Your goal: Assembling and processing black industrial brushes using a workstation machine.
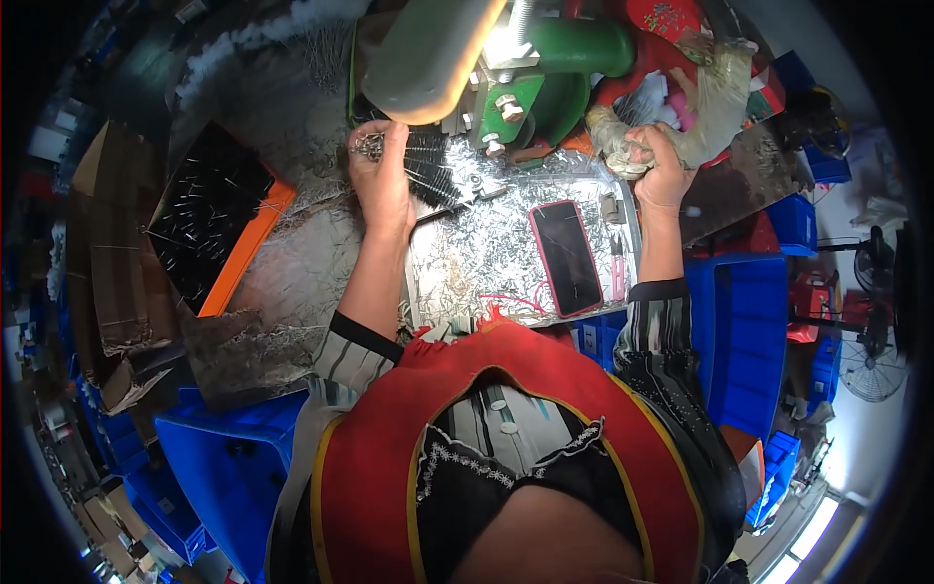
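My left hand (pixel 381 175) is raised in front of the green press machine (pixel 545 83) and pinches a small bundle of thin metal pins (pixel 370 144) at its fingertips. Dark rows of pins (pixel 428 170) lie just right of that hand. My right hand (pixel 660 165) is closed on a grey wrapped handle (pixel 623 146) at the machine's right side. Between my arms a metal tray (pixel 486 255) is strewn with small shiny metal pieces, and a phone with a red case (pixel 565 258) lies on it.
A black tray with an orange rim (pixel 209 219) holding several loose pins stands at the left. Cardboard boxes (pixel 102 253) sit further left. Blue plastic bins (pixel 744 331) flank me on both sides. Pink-handled pliers (pixel 617 265) lie by the phone. A fan (pixel 871 365) stands at the right.
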The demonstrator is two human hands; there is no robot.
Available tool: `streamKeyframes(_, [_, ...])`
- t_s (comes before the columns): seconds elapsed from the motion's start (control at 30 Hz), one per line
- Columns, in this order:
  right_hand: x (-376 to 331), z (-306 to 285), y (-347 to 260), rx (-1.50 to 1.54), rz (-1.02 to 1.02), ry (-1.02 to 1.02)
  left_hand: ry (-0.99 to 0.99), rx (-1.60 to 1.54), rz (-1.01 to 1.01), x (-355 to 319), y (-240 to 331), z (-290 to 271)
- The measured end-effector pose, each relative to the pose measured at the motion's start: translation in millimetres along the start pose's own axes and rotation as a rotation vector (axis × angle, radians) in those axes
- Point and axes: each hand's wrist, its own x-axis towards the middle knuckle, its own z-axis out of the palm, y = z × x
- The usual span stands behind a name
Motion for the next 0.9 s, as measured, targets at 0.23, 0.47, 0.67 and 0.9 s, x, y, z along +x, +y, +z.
streamKeyframes(0.23, [-0.5, 2.1, -0.3, 0.012, -0.049, -0.021, -0.260, 0.290, 0.023, -2.9, 4.4, -8.5])
streamKeyframes(0.47, [2.4, -4.7, -3.3, 0.009, 0.028, 0.003, -0.194, 0.098, -0.143, -0.4, 4.0, -8.6])
streamKeyframes(0.67, [30.1, 4.1, -61.6, -0.208, 0.349, 0.170, 0.043, -0.010, -0.110, 2.0, -1.4, -7.5])
streamKeyframes(0.9, [50.6, 37.3, -112.7, -0.335, 0.375, -0.085, 0.085, 0.101, -0.128, -2.0, 5.7, 7.2])
